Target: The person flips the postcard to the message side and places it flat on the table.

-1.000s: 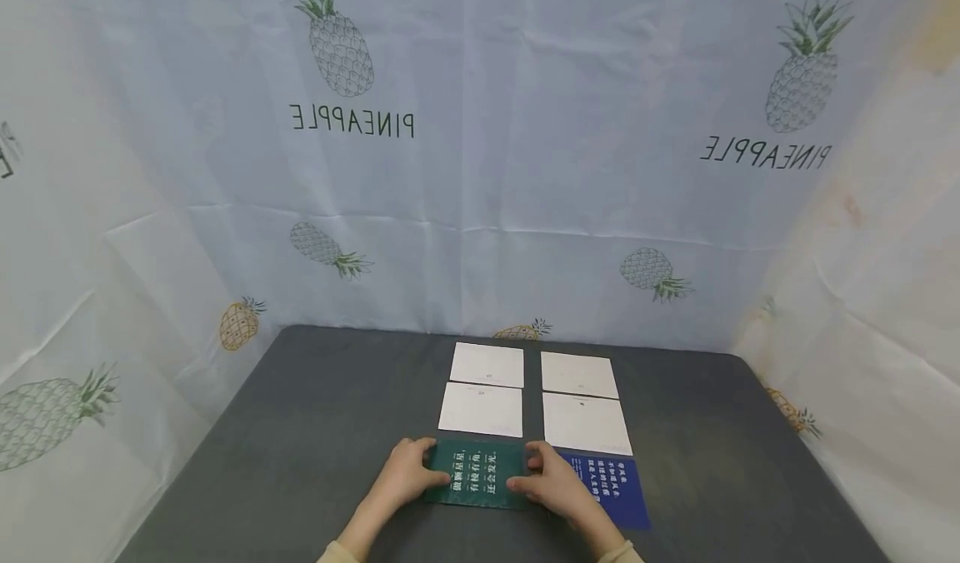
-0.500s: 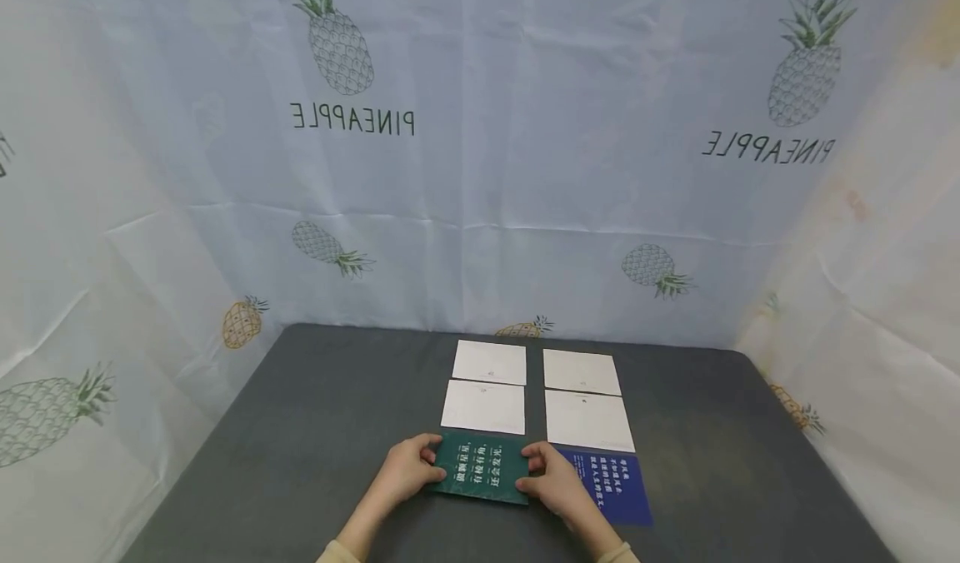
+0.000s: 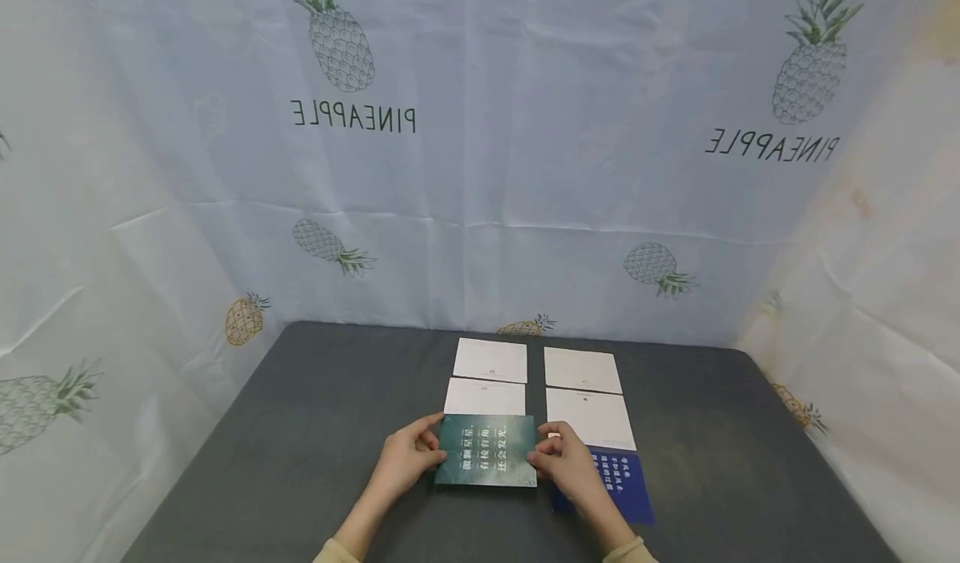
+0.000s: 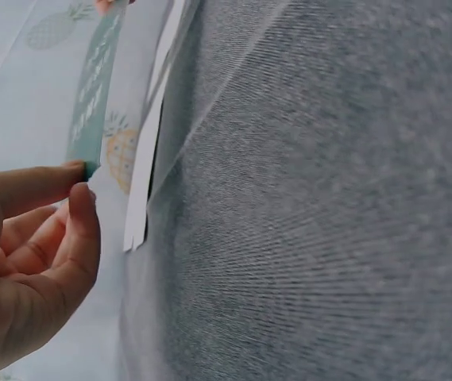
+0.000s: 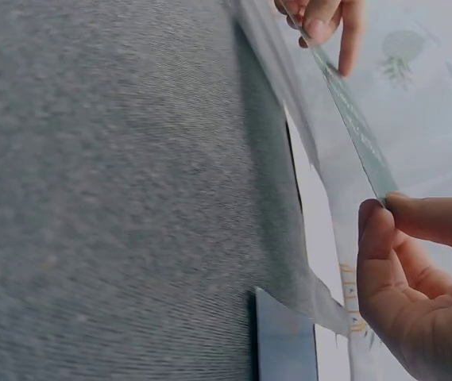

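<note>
Between both hands is a green card with white printed characters, lifted off the table. My left hand pinches its left edge between thumb and fingertips, as the left wrist view also shows. At the opposite edge, my right hand pinches the card the same way; in the right wrist view the thumb and a curled finger meet on its corner. A blue card with white characters lies on the table, partly covered by my right hand and forearm. The green card overlaps the near part of a white card in the head view.
Further white cards lie face up: one at the back left, one at the back right, and one just beyond the blue card. They rest on a dark grey table. A pineapple-print curtain hangs behind and at the sides.
The green card has risen off the table and moved slightly away from the body, tilting up toward the camera. Both hands moved with it. The other cards stay where they were.
</note>
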`<move>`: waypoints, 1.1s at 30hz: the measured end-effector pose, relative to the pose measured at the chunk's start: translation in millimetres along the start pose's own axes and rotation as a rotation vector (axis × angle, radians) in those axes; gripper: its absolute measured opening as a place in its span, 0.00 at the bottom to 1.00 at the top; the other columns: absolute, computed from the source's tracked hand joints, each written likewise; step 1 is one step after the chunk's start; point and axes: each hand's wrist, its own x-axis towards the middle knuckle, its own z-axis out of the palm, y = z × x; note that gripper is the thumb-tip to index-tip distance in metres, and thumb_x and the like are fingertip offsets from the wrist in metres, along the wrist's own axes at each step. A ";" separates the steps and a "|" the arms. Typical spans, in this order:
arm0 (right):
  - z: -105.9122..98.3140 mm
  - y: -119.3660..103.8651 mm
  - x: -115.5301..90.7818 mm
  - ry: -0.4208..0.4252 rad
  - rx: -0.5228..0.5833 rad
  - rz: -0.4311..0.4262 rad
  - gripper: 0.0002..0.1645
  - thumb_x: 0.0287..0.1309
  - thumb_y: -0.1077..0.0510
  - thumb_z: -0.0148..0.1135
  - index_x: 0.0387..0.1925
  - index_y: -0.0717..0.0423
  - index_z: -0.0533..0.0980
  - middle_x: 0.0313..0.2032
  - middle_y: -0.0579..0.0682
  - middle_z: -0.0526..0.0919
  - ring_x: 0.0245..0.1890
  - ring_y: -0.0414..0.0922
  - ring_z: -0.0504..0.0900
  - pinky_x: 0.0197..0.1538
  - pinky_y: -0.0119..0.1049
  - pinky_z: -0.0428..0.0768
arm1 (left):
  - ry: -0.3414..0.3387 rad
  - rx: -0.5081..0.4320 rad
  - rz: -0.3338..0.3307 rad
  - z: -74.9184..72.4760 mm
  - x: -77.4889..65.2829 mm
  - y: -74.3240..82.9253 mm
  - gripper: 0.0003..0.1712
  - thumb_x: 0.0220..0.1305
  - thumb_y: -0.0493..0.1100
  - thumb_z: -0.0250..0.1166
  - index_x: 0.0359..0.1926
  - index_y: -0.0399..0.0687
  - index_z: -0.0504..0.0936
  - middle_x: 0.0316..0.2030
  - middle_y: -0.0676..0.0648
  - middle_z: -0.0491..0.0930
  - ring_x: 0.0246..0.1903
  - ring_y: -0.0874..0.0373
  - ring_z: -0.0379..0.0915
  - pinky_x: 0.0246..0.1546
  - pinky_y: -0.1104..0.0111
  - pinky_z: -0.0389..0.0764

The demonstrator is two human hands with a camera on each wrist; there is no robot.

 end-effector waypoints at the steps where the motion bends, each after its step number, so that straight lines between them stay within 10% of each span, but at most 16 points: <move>1: -0.7 -1.1 0.6 0.005 0.005 0.002 0.24 0.48 0.67 0.64 0.48 0.68 0.68 0.27 0.53 0.82 0.23 0.40 0.77 0.28 0.32 0.79 | 0.013 -0.006 0.005 0.0 0.5 0.4 0.33 0.46 0.31 0.69 0.57 0.38 0.74 0.25 0.49 0.75 0.19 0.66 0.69 0.21 0.73 0.73; 7: -4.0 -7.8 2.7 0.053 0.023 0.017 0.14 0.53 0.62 0.63 0.42 0.64 0.74 0.29 0.52 0.80 0.24 0.40 0.77 0.30 0.33 0.80 | 0.074 -0.004 0.003 -1.1 1.9 6.1 0.30 0.50 0.34 0.68 0.58 0.40 0.73 0.24 0.49 0.79 0.18 0.65 0.72 0.23 0.73 0.74; 15: -8.4 -13.6 2.5 0.102 0.015 0.012 0.11 0.55 0.57 0.63 0.36 0.61 0.77 0.29 0.50 0.79 0.27 0.40 0.76 0.33 0.34 0.79 | 0.160 -0.038 -0.019 -4.5 4.2 11.4 0.05 0.53 0.41 0.68 0.30 0.44 0.83 0.22 0.45 0.82 0.21 0.56 0.77 0.23 0.73 0.71; 23: -12.3 -9.4 3.8 0.051 0.099 0.005 0.11 0.62 0.61 0.53 0.41 0.64 0.76 0.35 0.55 0.84 0.36 0.41 0.82 0.42 0.36 0.80 | 0.128 -0.179 -0.027 -5.8 7.2 6.3 0.07 0.57 0.40 0.65 0.33 0.40 0.84 0.27 0.40 0.84 0.24 0.60 0.81 0.29 0.71 0.80; 33: -7.9 -4.1 5.0 0.065 0.012 0.035 0.16 0.57 0.52 0.61 0.40 0.61 0.80 0.36 0.54 0.85 0.33 0.40 0.81 0.38 0.33 0.80 | 0.129 -0.073 -0.102 -3.3 9.1 2.3 0.11 0.56 0.48 0.65 0.29 0.46 0.86 0.23 0.49 0.84 0.23 0.64 0.73 0.25 0.73 0.73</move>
